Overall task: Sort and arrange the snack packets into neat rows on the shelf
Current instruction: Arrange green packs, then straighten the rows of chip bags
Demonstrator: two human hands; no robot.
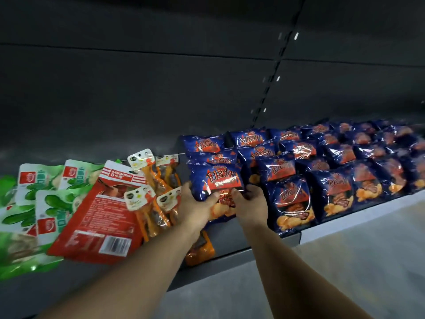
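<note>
I hold one blue snack packet with both hands: my left hand grips its left side, my right hand pinches its lower edge. It stands on the shelf, at 9 o'clock of the blue rows (green packets lie further toward 9 o'clock).

You're facing a dark grey metal back panel, split by faint horizontal seams, with a slotted upright strip catching small glints of light. Below you, the pale grey speckled floor shows, and the lighting is dim overhead.
</note>
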